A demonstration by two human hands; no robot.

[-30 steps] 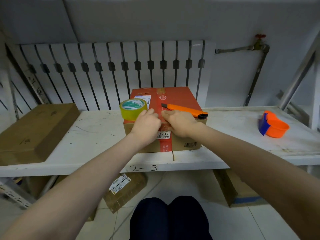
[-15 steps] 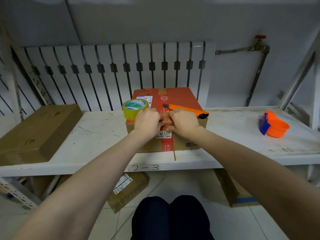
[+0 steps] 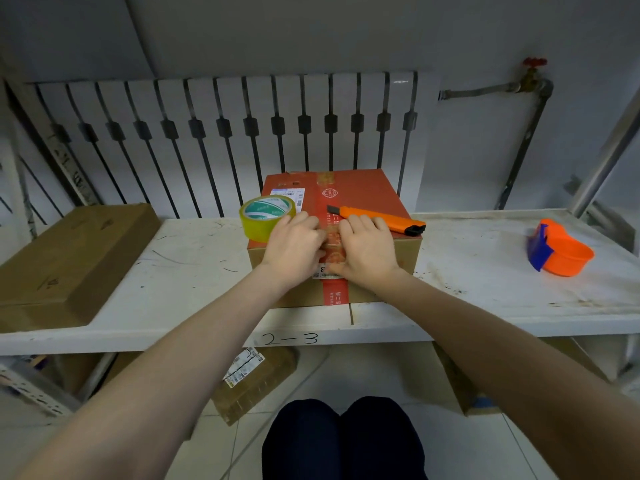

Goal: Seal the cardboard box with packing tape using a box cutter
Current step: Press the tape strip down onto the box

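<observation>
Now both hands, left hand (image 3: 293, 249), right hand (image 3: 367, 252), fingers flat and spread, pressing box (image 3: 363, 192) front edge

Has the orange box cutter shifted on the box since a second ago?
No. The orange box cutter lies at the same spot on the red-topped cardboard box, its black end still at the box's right edge, neither hand touching it.

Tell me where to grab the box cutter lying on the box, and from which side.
Grip the box cutter around its orange mid-handle, coming from above with the right hand. It lies flat on the cardboard box, blade tip pointing left, black end right, so stay clear of the left end.
</observation>
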